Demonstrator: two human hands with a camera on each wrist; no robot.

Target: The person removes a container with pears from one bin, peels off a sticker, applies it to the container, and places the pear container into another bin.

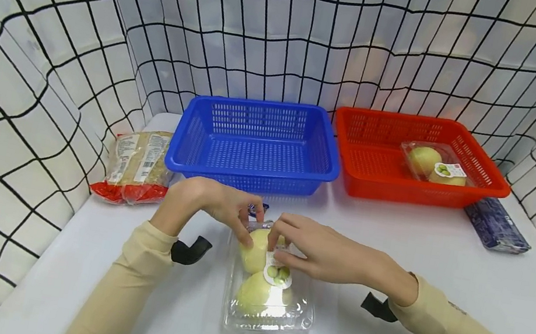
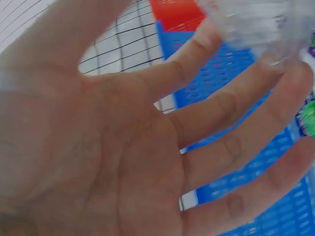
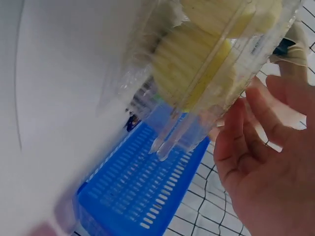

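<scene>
A clear plastic clamshell pack (image 1: 295,304) lies on the table, with round yellow-green fruits (image 1: 254,295) inside. A white label (image 1: 277,275) printed with green fruit is on its lid. My left hand (image 1: 219,204) holds the far end, thumb on the lid and fingertips at the edge; in the left wrist view its long fingers meet clear plastic (image 2: 256,24). With curled fingers, my right hand (image 1: 325,250) pinches at the label's upper part. In the right wrist view, that hand (image 3: 270,142) sits close to the lid; the label is hidden there.
Behind the pack stands a blue basket (image 1: 250,179). Right of it, a red basket (image 1: 366,186) holds a similar fruit pack (image 1: 423,160). A red-ended bag (image 1: 135,162) lies at left, a dark blue packet (image 1: 494,225) at right. Black netting (image 1: 289,37) surrounds the table.
</scene>
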